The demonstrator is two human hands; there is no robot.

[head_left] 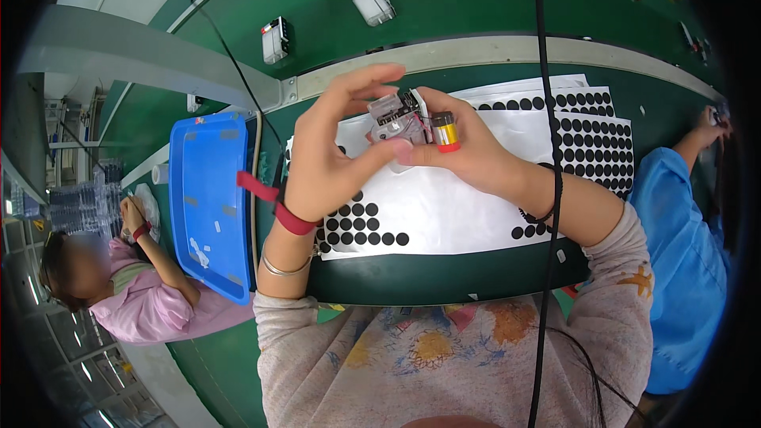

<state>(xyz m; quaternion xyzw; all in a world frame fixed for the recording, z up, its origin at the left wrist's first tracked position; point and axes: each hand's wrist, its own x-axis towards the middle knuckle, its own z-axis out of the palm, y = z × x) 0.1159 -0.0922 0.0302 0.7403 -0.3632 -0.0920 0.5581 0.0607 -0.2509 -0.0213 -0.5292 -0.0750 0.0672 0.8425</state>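
Note:
Between my two hands, above the sticker sheets, is a small clear plastic housing [387, 128] with dark and white parts along its top. A small cylinder [445, 133], banded black, gold and red like a battery, sits at its right side against my right hand. My left hand [323, 143] is closed on the housing, thumb pressed on its front and fingers curved behind. My right hand [472, 143] grips the right side of the same housing, its fingers partly hidden behind it. White sheets [468, 214] with rows of black round stickers lie beneath.
A blue tray [210, 214] stands at the left with small white scraps in it. Similar clear units [372, 4] lie on the green surface beyond a pale rail [444, 54]. A black cable [544, 190] hangs in front. Co-workers sit at left, in pink [158, 309], and right, in blue [674, 269].

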